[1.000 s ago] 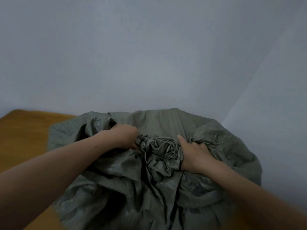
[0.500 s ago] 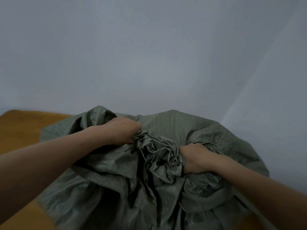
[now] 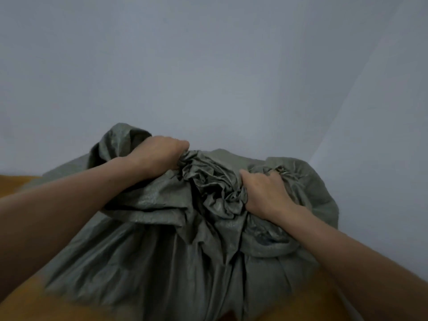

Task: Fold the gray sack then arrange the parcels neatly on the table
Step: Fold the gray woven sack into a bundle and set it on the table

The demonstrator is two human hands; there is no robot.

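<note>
View: head camera, looking forward and down over both arms.
Sack: a gray sack point(image 3: 162, 251) sits creased and bulging on the wooden table point(image 3: 58, 311), filling the middle of the view, its far side close to the corner of the pale wall point(image 3: 208, 66).
Gathered fabric: a tight bunch of pleats point(image 3: 208, 181) rises at the top of the sack, between the two hands.
Left grip point(image 3: 159, 154): clenched, knuckles up, round a fold at the sack's upper left, a flap of fabric standing behind the fist.
Right grip point(image 3: 266, 193): grasping the sack just right of the pleats, fingers curled into the cloth, thumb laid against the bunch.
Arms: bare forearms reach in from the lower corners and cross over the sack.
Table: orange-brown wood shows at the left edge and below the near hem, blurred.
</note>
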